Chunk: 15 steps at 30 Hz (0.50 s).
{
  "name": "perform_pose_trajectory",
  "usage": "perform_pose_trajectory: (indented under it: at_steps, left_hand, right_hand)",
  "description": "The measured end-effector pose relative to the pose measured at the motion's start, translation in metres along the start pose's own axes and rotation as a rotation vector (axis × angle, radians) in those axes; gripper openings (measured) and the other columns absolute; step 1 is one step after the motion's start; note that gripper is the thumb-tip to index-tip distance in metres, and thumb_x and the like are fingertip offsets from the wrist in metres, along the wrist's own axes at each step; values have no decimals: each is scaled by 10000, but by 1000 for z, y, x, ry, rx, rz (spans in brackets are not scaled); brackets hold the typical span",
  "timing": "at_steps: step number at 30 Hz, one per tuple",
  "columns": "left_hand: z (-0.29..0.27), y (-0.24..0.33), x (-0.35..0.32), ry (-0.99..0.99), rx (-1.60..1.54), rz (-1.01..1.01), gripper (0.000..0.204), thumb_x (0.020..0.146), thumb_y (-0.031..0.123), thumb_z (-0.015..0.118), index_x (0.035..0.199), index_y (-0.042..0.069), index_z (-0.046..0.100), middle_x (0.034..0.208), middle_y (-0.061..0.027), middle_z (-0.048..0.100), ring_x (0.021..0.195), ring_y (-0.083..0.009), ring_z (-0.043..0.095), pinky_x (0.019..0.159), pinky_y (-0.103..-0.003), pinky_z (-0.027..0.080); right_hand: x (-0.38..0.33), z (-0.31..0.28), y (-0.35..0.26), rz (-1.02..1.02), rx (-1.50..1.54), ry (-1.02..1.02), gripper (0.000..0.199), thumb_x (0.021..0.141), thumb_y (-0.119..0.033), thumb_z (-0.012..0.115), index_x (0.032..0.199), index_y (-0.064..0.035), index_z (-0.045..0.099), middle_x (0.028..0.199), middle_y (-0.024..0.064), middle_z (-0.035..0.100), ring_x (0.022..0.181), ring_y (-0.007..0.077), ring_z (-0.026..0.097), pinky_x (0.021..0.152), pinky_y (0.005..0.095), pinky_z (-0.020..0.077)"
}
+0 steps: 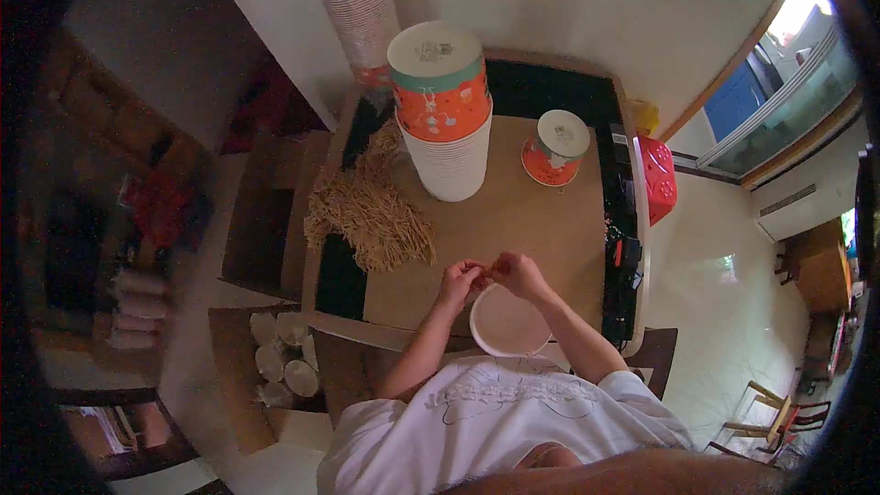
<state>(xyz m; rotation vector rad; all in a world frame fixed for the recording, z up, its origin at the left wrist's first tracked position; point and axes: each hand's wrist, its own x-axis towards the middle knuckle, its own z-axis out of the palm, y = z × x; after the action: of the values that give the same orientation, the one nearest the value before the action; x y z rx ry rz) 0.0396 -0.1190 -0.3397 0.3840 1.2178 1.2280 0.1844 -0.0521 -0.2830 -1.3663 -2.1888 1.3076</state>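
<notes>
Close to my body stands a white paper bucket (510,321), its open mouth facing up. At its far rim my left hand (464,280) and my right hand (517,275) meet, fingers pinched together. What lies between the fingertips is too small to make out. Left of my hands spreads a heap of tan cords (371,220). Beyond them rises a tall upside-down stack of paper buckets (449,160), white below, with an orange and green printed one on top. To its right, a smaller orange printed cup (561,139) sits bottom up.
Brown cardboard (532,220) covers most of the table top. Another stack of white cups (359,14) leans by the wall. A black strip with small items (623,252) runs along the right edge. A cardboard box of white cups (284,357) stands lower left; a red basket (656,179) is at right.
</notes>
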Motion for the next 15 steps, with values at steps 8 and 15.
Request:
perform_pose_trajectory:
  at_steps: [8, 15]
  left_hand:
    - [9, 13, -9, -33, 41, -8, 150, 825, 109, 521, 932, 20, 575, 798, -50, 611, 654, -114, 581, 589, -234, 493]
    - [15, 19, -14, -37, 310, 175, 155, 819, 75, 532, 947, 4, 584, 825, -56, 619, 690, -105, 585, 595, -217, 485]
  right_hand:
    - [-2, 2, 9, 41, 142, 10, 111, 705, -107, 627, 768, -20, 597, 678, 85, 620, 620, 119, 589, 572, 266, 474]
    - [-3, 0, 6, 7, 75, 8, 110, 715, -111, 623, 778, -23, 604, 661, 81, 614, 595, 107, 572, 555, 264, 464]
